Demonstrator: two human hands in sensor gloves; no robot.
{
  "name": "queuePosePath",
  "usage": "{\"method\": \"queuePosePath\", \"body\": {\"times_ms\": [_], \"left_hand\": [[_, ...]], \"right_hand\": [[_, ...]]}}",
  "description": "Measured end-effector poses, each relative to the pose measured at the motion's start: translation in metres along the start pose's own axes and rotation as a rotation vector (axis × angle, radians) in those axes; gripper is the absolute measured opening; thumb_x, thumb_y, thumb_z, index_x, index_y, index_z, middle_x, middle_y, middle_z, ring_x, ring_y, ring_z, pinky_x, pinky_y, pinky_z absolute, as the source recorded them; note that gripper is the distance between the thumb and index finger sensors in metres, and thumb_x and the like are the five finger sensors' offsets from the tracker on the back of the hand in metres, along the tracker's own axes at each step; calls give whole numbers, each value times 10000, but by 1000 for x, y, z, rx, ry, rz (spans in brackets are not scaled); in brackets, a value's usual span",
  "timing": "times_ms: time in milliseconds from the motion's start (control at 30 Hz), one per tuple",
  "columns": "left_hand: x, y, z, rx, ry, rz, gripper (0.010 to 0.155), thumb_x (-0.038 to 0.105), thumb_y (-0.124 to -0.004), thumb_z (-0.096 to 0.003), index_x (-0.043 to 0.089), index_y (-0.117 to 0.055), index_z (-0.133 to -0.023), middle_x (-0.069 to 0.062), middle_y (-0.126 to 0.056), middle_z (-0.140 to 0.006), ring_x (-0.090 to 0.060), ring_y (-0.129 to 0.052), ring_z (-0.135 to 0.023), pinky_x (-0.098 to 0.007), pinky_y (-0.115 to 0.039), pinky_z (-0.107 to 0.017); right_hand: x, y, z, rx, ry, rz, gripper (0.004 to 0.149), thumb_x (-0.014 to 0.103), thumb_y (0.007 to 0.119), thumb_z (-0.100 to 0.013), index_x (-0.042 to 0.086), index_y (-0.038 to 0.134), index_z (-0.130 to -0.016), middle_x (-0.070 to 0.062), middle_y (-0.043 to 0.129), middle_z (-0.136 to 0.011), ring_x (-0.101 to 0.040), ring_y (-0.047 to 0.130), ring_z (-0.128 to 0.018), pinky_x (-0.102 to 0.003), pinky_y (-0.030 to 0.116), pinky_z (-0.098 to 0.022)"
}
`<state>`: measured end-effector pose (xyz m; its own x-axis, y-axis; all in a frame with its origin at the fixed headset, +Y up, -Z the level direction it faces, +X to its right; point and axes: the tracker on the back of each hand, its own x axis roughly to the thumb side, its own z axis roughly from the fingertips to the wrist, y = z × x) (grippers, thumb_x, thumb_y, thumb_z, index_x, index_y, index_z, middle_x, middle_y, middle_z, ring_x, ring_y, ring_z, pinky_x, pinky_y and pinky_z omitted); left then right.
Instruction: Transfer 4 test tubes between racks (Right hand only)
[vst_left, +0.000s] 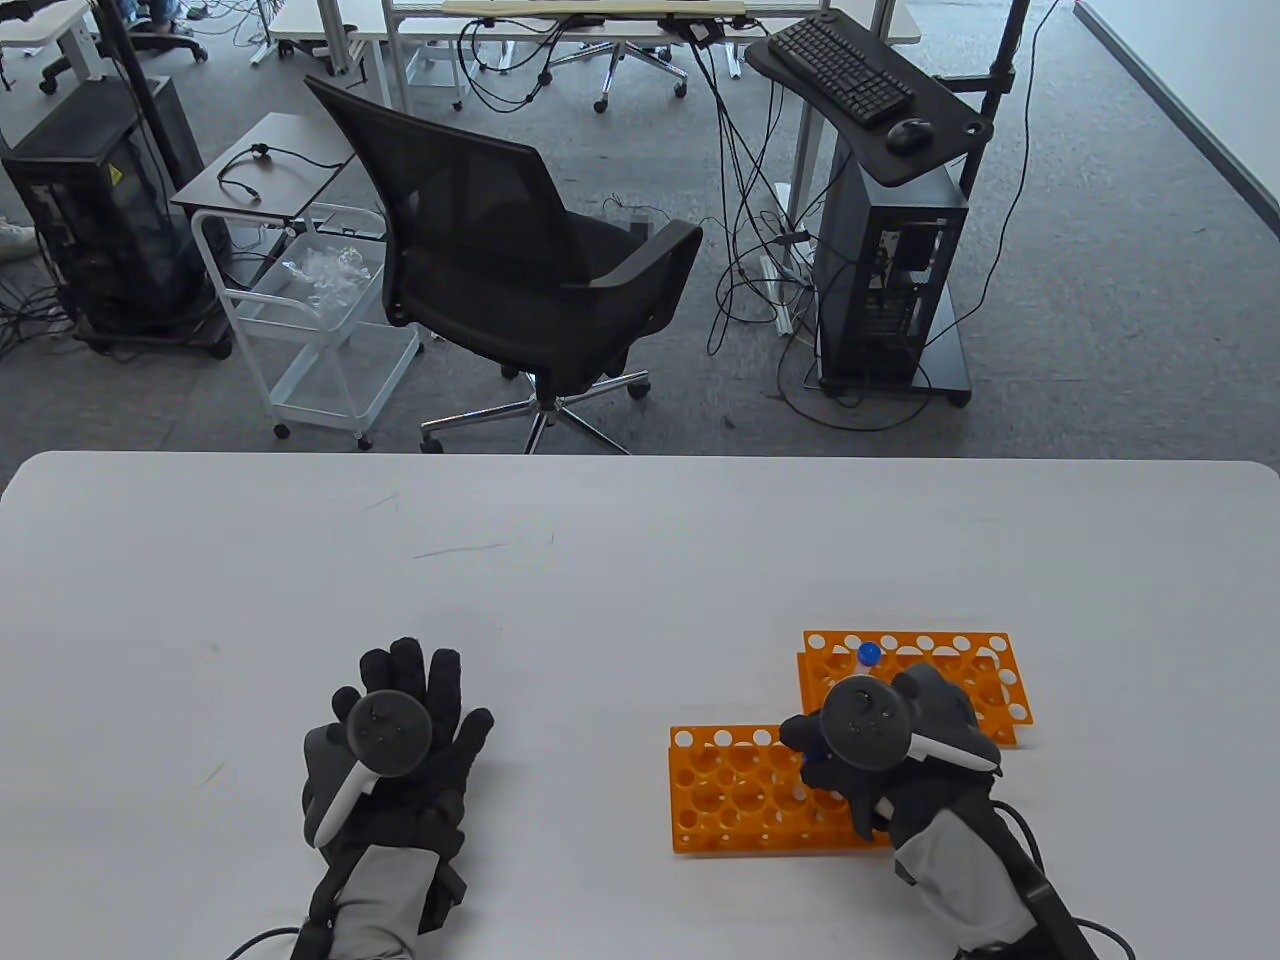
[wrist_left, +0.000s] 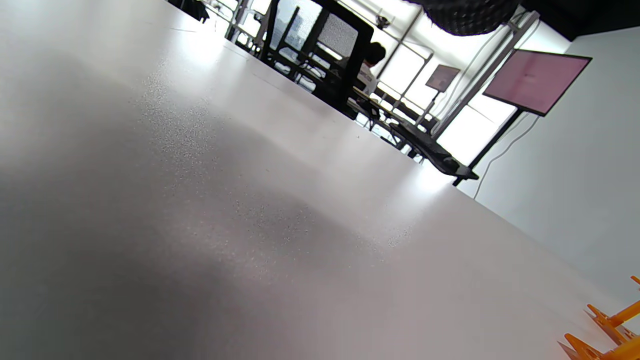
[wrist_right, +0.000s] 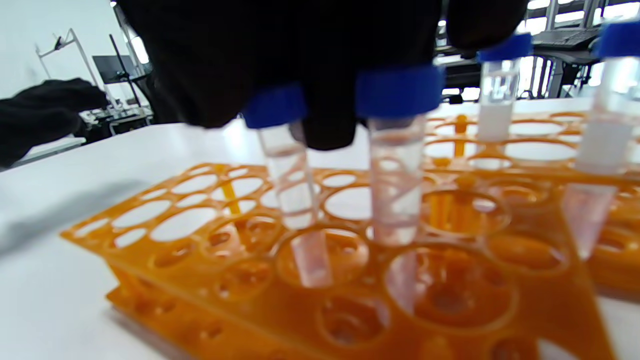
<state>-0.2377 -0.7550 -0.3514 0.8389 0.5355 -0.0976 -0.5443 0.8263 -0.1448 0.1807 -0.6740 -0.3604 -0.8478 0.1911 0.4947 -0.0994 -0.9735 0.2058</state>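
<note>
Two orange racks lie on the white table (vst_left: 600, 560): a near rack (vst_left: 735, 790) and a far rack (vst_left: 985, 680). My right hand (vst_left: 870, 740) hovers over the near rack's right end. In the right wrist view its fingers (wrist_right: 280, 55) pinch the blue cap of a clear test tube (wrist_right: 292, 185), slightly tilted, with its tip in a hole of the near rack (wrist_right: 200, 250). A second tube (wrist_right: 397, 170) stands in the hole beside it. Two more tubes (wrist_right: 495, 100) (wrist_right: 607, 125) stand in the far rack; one shows in the table view (vst_left: 869, 655). My left hand (vst_left: 400, 740) rests flat on the table, holding nothing.
The table's far edge (vst_left: 640, 455) faces an office chair (vst_left: 500, 260), a white cart (vst_left: 310, 320) and a computer stand (vst_left: 880, 250). The left wrist view shows bare table and a corner of an orange rack (wrist_left: 610, 340).
</note>
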Motion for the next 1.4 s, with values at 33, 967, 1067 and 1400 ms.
{"method": "queuePosePath", "body": {"times_ms": [33, 967, 1067, 1400], "left_hand": [[0, 0, 0, 0, 0, 0, 693, 641, -529, -580, 529, -98, -1111, 242, 175, -1112, -5, 330, -969, -354, 258, -674], [0, 0, 0, -5, 8, -4, 692, 641, -528, -579, 525, -102, -1112, 243, 173, -1112, -4, 328, -970, -354, 258, -674], [0, 0, 0, -4, 8, -3, 692, 640, -529, -580, 526, -100, -1112, 243, 172, -1112, -3, 328, -970, -354, 258, -674], [0, 0, 1, -6, 15, 1, 693, 641, -529, -579, 526, -101, -1112, 244, 174, -1112, -4, 329, -970, -354, 259, -673]], "right_hand": [[0, 0, 0, -2, -1, 1, 480, 288, 853, -445, 161, 819, -906, -127, 927, -862, -410, 842, -802, -669, 551, -645], [-4, -27, 17, -180, -31, -92, 467, 260, 809, -473, 130, 798, -922, -159, 910, -857, -435, 829, -786, -669, 553, -638], [-7, -34, 23, -222, -37, -115, 468, 261, 807, -474, 131, 796, -924, -157, 909, -858, -433, 827, -788, -669, 553, -638], [-20, -51, 38, -318, -24, -162, 468, 268, 804, -479, 132, 794, -926, -155, 908, -859, -433, 825, -789, -669, 551, -640]]}}
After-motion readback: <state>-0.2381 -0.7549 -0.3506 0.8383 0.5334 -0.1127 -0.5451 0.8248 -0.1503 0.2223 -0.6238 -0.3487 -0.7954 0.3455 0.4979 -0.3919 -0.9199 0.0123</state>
